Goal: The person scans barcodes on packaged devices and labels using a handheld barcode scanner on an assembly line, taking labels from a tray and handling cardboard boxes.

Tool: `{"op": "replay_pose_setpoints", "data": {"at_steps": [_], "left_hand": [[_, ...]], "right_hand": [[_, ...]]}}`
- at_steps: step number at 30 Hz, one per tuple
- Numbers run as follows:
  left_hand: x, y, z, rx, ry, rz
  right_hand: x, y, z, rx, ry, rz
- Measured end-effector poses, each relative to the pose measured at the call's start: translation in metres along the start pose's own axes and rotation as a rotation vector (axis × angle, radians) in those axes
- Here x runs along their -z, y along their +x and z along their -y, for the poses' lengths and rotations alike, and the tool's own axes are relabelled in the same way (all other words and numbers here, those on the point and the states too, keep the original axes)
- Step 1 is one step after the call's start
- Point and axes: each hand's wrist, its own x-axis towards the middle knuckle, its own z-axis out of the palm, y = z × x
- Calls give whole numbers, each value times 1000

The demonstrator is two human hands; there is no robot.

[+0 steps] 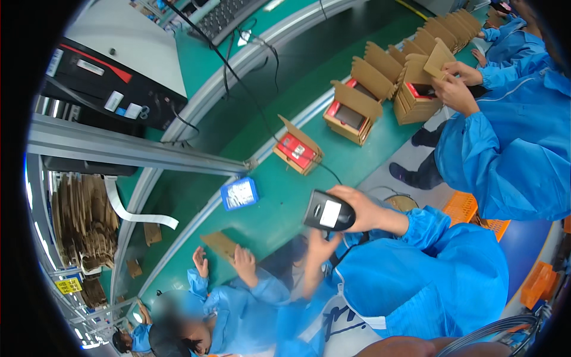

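A black handheld barcode scanner (pixel 329 212) with a white label on its back is above the green conveyor belt. My right hand (pixel 366 209) is closed around its right side, and its lower part is hidden. A thin black cable runs down to behind this hand. Just below the scanner is my left hand (pixel 318 257), thumb and fingers apart, somewhat blurred; I cannot tell if it touches the scanner. Farther up the belt lies an open cardboard box (pixel 297 153) with a red package inside. To the left is a blue tray (pixel 239 194) holding a white printed sheet.
More open cardboard boxes (pixel 355 113) line the belt toward the upper right. A co-worker's hands (pixel 455 89) hold a box flap there. At lower left another co-worker handles a cardboard piece (pixel 220 245). A metal post (pixel 143 146) and a black computer case (pixel 113 83) stand left.
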Motion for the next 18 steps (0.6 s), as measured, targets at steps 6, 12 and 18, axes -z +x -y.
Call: {"op": "replay_pose_setpoints", "data": {"at_steps": [6, 12, 18], "left_hand": [[-26, -9, -7, 9, -177, 60], [-12, -5, -15, -51, -265, -114], [20, -22, -27, -338, -347, -319]], "right_hand": [[-22, 12, 25, 253, -238, 83], [6, 23, 58, 132, -207, 446], [94, 32, 118, 196, -543, 101]]}}
